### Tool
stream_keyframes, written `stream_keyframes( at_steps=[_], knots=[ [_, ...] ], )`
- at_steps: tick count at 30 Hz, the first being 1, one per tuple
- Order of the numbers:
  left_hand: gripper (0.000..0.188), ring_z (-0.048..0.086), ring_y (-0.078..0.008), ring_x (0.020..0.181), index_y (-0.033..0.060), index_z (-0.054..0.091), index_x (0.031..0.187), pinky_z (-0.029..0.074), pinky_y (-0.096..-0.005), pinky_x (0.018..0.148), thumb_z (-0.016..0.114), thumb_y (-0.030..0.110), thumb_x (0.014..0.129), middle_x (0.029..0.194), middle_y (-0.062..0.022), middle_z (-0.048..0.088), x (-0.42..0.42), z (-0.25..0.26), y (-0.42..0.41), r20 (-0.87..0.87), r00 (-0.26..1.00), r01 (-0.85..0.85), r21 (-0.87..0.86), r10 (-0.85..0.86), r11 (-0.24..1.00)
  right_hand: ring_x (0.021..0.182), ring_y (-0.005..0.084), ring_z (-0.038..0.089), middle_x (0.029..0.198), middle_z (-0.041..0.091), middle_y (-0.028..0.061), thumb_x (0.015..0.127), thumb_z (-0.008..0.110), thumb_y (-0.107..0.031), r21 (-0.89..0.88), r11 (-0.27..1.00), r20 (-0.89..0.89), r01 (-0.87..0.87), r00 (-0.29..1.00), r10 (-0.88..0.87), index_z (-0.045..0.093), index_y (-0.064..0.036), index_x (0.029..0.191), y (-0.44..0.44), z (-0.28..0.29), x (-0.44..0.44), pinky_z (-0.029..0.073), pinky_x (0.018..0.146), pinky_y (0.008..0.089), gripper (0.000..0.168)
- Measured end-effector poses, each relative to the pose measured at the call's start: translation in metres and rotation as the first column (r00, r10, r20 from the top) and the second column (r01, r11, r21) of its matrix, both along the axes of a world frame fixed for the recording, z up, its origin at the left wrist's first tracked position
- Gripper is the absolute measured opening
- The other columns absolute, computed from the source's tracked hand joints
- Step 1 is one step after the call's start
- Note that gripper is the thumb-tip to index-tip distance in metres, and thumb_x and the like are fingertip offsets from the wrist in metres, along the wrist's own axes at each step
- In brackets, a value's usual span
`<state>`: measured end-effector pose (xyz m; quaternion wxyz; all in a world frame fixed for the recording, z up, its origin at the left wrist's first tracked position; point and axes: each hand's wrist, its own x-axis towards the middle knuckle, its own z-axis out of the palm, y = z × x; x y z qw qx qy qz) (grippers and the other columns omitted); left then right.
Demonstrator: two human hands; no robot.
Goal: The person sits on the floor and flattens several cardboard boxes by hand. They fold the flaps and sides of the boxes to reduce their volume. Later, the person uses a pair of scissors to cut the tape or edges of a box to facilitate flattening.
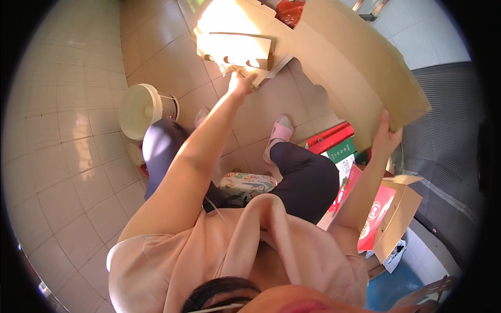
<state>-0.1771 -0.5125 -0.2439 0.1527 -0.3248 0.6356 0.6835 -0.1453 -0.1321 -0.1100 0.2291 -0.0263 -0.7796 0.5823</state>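
A large sheet of brown cardboard [348, 66] stretches from the top middle to the right. My right hand [385, 137] is closed on its lower right edge, thumb on the near face. At the upper middle, my left hand [241, 83] grips the lower edge of a cardboard piece with cut-out holes [238, 51]; strong sunlight washes out much of that piece. Whether the two pieces are joined, I cannot tell. Red plastic [289, 11] shows through a gap by the big sheet.
A white plastic bucket [141, 111] stands at the left by the tiled wall. Red and green printed boxes [340, 146] and an open carton [399, 219] lie at the right. A patterned stool [248, 184] is beneath me. Grey ribbed material [446, 137] is at the far right.
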Motion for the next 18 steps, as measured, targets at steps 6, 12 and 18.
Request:
stream_keyframes(
  at_steps=[6,12,18],
  knots=[
    [0.108,0.03,-0.041,0.131,0.0291,0.009,0.147,0.031,-0.0525,0.105,0.08,0.037,0.066,0.143,-0.0162,0.033,-0.134,-0.093,-0.074,0.22,0.798,0.33,-0.938,-0.562,0.102,0.093,0.0125,0.057,0.106,0.063,0.0066,0.088,0.063,-0.009,0.172,0.981,0.237,0.095,0.962,-0.134,0.059,0.004,0.109,0.02,-0.062,0.013,0.044,0.082,0.0248,0.025],
    [0.069,0.043,-0.0289,0.124,0.024,0.038,0.135,0.027,-0.0511,0.107,0.072,0.032,0.076,0.119,-0.0072,0.058,-0.225,-0.118,-0.059,0.757,0.287,0.618,-0.615,-0.588,-0.49,0.093,0.0103,0.056,0.103,0.063,0.0043,0.088,0.065,-0.013,0.001,0.996,0.435,0.086,0.897,-0.078,0.061,0.002,0.107,0.022,-0.121,0.032,0.044,0.081,0.0243,0.025],
    [0.031,0.061,-0.0227,0.091,0.0126,0.062,0.11,0.045,-0.0343,0.087,0.066,0.022,0.081,0.099,-0.0061,0.067,-0.192,-0.05,-0.068,0.416,0.417,0.734,-0.679,-0.808,0.029,0.094,0.0106,0.056,0.105,0.062,0.0039,0.089,0.063,-0.018,-0.151,0.974,0.626,0.168,0.779,-0.037,0.058,0.003,0.11,0.041,-0.189,0.052,0.045,0.081,0.0253,0.03]
  ],
)
